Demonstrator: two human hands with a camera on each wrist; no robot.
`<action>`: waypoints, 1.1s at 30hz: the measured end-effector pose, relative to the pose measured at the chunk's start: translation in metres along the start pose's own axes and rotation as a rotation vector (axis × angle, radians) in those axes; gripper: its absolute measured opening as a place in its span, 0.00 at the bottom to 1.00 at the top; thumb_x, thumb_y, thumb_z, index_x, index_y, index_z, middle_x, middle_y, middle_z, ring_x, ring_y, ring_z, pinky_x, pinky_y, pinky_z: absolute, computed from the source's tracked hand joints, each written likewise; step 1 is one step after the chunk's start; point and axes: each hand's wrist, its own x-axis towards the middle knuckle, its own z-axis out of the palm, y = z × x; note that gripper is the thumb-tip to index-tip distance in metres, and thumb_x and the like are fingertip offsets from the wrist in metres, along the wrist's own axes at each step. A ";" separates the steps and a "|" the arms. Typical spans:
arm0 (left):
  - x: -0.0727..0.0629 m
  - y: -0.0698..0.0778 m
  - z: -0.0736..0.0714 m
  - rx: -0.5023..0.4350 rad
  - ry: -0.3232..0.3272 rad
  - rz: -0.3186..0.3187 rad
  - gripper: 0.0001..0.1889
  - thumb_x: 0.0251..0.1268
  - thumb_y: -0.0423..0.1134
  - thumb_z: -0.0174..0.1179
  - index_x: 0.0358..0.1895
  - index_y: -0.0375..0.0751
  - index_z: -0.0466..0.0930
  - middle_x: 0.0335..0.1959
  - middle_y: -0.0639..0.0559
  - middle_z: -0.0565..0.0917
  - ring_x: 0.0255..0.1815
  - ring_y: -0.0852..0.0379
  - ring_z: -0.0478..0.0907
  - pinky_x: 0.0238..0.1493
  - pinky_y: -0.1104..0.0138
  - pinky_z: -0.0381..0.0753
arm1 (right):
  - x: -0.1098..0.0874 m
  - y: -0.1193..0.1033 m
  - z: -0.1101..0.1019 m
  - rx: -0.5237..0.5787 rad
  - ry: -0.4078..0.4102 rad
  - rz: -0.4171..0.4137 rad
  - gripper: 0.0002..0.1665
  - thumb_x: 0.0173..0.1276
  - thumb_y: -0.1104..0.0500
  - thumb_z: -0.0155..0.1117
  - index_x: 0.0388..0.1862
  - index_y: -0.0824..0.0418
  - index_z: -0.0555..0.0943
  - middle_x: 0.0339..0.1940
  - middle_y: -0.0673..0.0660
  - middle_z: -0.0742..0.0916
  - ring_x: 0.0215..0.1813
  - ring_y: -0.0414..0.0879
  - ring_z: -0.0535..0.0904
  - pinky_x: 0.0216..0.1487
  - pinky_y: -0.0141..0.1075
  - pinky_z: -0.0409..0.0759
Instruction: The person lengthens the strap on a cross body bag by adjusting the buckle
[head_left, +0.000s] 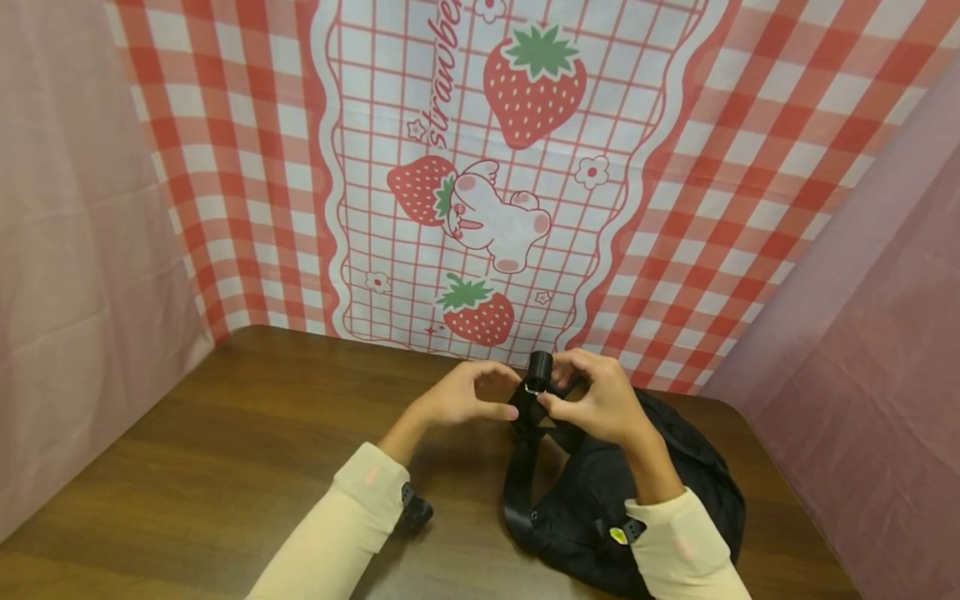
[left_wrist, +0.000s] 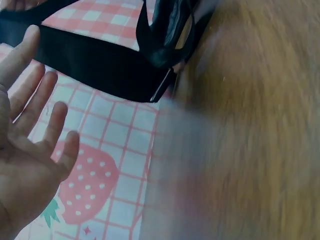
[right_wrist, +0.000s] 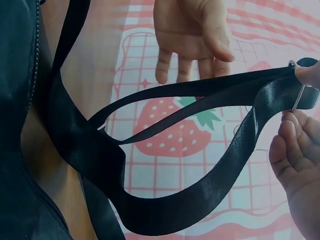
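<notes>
A black bag with a zipper lies on the table, and its black webbing strap is raised in loops. My right hand pinches the strap between thumb and fingers at a thin metal slider. Beyond the slider the strap folds over in a short loop. My left hand is beside the strap, its fingers spread and relaxed. In the left wrist view that palm faces the webbing with nothing in it. A second metal ring shows lower on the strap.
The brown wooden table extends to the left of the bag. Behind it hangs a red-and-white checked cloth with strawberry prints. Pink cloth walls stand at both sides. A small black device is on my left wrist.
</notes>
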 end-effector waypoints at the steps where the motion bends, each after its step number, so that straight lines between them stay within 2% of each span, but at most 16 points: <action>1: 0.001 0.002 0.002 0.045 0.016 0.004 0.25 0.59 0.46 0.76 0.59 0.46 0.82 0.56 0.54 0.84 0.58 0.58 0.78 0.63 0.58 0.75 | 0.000 0.000 -0.001 -0.001 0.007 0.001 0.20 0.54 0.66 0.80 0.47 0.62 0.86 0.32 0.52 0.86 0.32 0.47 0.82 0.27 0.34 0.82; 3: 0.002 0.005 0.007 0.140 0.056 0.019 0.28 0.55 0.50 0.78 0.60 0.49 0.82 0.56 0.57 0.83 0.58 0.59 0.77 0.64 0.59 0.75 | -0.001 0.001 -0.001 -0.003 0.016 0.009 0.20 0.54 0.66 0.80 0.46 0.62 0.86 0.32 0.52 0.86 0.33 0.49 0.82 0.28 0.33 0.82; 6: 0.004 0.010 0.014 0.252 0.117 0.065 0.30 0.53 0.53 0.79 0.59 0.48 0.83 0.54 0.58 0.84 0.56 0.58 0.77 0.61 0.59 0.75 | -0.001 0.001 -0.003 -0.001 0.024 0.023 0.19 0.55 0.66 0.80 0.47 0.61 0.86 0.33 0.51 0.86 0.33 0.50 0.82 0.29 0.31 0.82; 10: 0.005 0.014 0.019 0.325 0.170 0.134 0.28 0.55 0.51 0.79 0.57 0.45 0.84 0.50 0.55 0.86 0.53 0.57 0.76 0.58 0.58 0.75 | -0.001 0.001 -0.004 0.004 0.027 0.026 0.20 0.55 0.67 0.79 0.47 0.61 0.86 0.32 0.51 0.86 0.32 0.47 0.82 0.28 0.34 0.82; 14: 0.005 0.016 0.019 0.308 0.171 0.162 0.25 0.58 0.49 0.77 0.56 0.42 0.84 0.51 0.51 0.87 0.53 0.56 0.77 0.58 0.57 0.75 | -0.001 0.003 -0.004 0.002 0.029 0.026 0.20 0.54 0.67 0.80 0.47 0.62 0.86 0.31 0.50 0.85 0.31 0.48 0.81 0.27 0.37 0.82; 17: 0.004 0.016 0.016 0.271 0.158 0.157 0.25 0.59 0.47 0.77 0.57 0.43 0.83 0.52 0.52 0.86 0.54 0.57 0.77 0.59 0.57 0.75 | -0.001 0.003 -0.005 0.004 0.028 0.027 0.19 0.53 0.66 0.80 0.45 0.62 0.86 0.30 0.50 0.84 0.29 0.49 0.81 0.26 0.38 0.81; 22: 0.004 0.017 0.012 0.251 0.155 0.164 0.24 0.59 0.46 0.77 0.57 0.42 0.83 0.52 0.52 0.86 0.55 0.57 0.77 0.60 0.58 0.76 | -0.001 0.003 -0.005 0.015 0.012 0.034 0.19 0.53 0.66 0.80 0.44 0.61 0.85 0.29 0.49 0.84 0.28 0.46 0.80 0.26 0.36 0.81; 25: 0.004 0.018 0.011 0.267 0.158 0.192 0.24 0.59 0.44 0.77 0.57 0.39 0.84 0.52 0.50 0.86 0.53 0.57 0.77 0.58 0.59 0.76 | -0.001 0.003 -0.005 0.024 0.011 0.041 0.19 0.53 0.67 0.80 0.44 0.61 0.85 0.29 0.50 0.84 0.28 0.47 0.80 0.26 0.34 0.81; 29: 0.005 0.020 0.010 0.295 0.168 0.229 0.24 0.58 0.44 0.78 0.57 0.41 0.86 0.51 0.52 0.87 0.50 0.58 0.76 0.54 0.61 0.76 | -0.002 0.006 -0.003 0.034 0.005 0.039 0.16 0.54 0.66 0.80 0.42 0.59 0.85 0.28 0.51 0.83 0.25 0.45 0.79 0.24 0.34 0.79; 33: 0.005 0.022 0.009 0.304 0.169 0.209 0.24 0.58 0.44 0.78 0.57 0.44 0.86 0.52 0.55 0.87 0.50 0.60 0.76 0.55 0.63 0.76 | -0.002 0.007 0.000 0.036 -0.007 0.048 0.15 0.55 0.66 0.79 0.39 0.58 0.84 0.27 0.52 0.82 0.24 0.41 0.76 0.23 0.34 0.78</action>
